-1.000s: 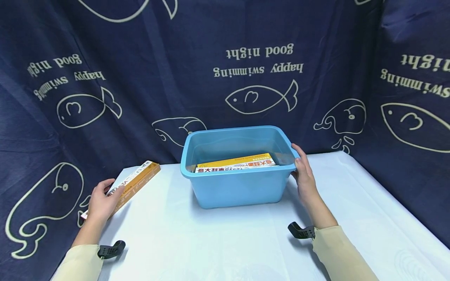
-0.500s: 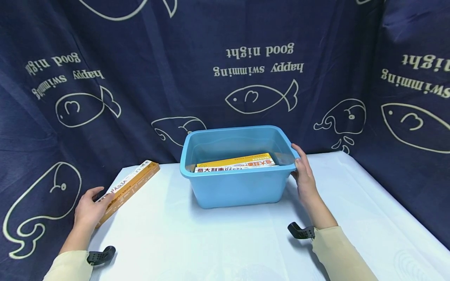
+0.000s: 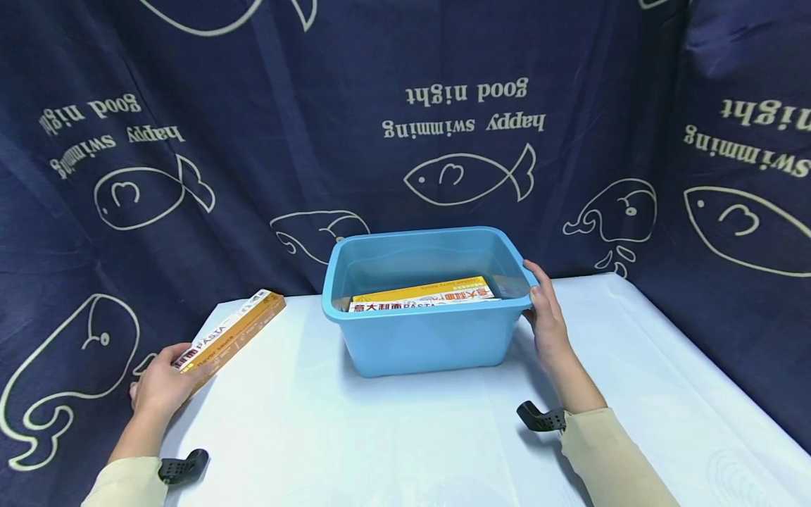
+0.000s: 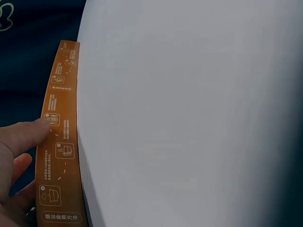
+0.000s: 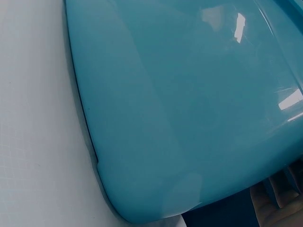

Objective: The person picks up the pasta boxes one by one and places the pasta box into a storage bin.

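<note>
A long pasta box [image 3: 237, 334], white on top with an orange-brown side, lies slantwise at the table's left edge. My left hand [image 3: 163, 384] grips it near its close end, which the hand hides. In the left wrist view the thumb [image 4: 28, 135] presses the printed orange side of the box, with the other fingers behind it. At the right side of a blue plastic bin [image 3: 424, 345], my right hand [image 3: 548, 320] holds the rim, fingers over the edge. Inside the bin lie a white pasta box [image 3: 405, 306] and a yellow one [image 3: 431, 289].
A white cloth covers the table [image 3: 380, 436]. Behind it and along both sides hangs a dark blue curtain [image 3: 355, 105] printed with fish, and the bin stands close to it.
My left hand has slid left and nearer along the pasta box, then closed round its near end. My right hand has stayed on the bin's rim.
</note>
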